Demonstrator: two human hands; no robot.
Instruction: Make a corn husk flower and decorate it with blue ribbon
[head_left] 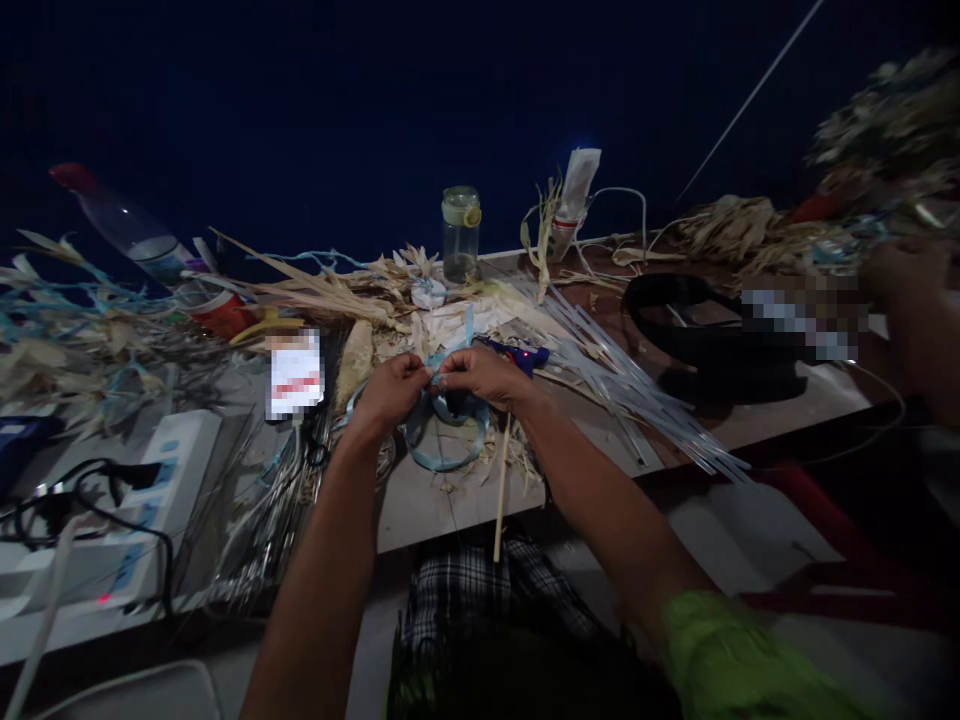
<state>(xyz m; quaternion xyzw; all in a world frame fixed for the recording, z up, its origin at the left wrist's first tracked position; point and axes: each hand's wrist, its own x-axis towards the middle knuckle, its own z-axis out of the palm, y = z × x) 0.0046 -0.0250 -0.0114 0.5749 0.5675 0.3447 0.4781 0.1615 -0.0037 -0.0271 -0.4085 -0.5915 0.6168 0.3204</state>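
1. My left hand and my right hand meet over the middle of the table, thumbs and fingertips almost touching each other.
2. Both pinch a pale blue ribbon between thumb and forefinger; each hand is closed on it, not spread.
3. The pinched part sits right between my two hands, at the fingertips. From there the ribbon hangs down in a loop below my knuckles and rests on the table top.
4. A short end of the same ribbon stands up just above my right thumb.
5. A thin wooden stick runs down from under my right hand towards my lap, past the table edge. I cannot tell whether my fingers also grip it.
6. A blue glue gun lies just beyond my right hand, a small red light showing on it.
7. A spread of clear glue sticks fans out to the right of it.
8. Dried husks lie heaped behind my hands, with a small lidded jar standing farther back.
9. A white power strip with black cables lies well to my left.
10. Another person's hand shows at the far right, apart from mine.
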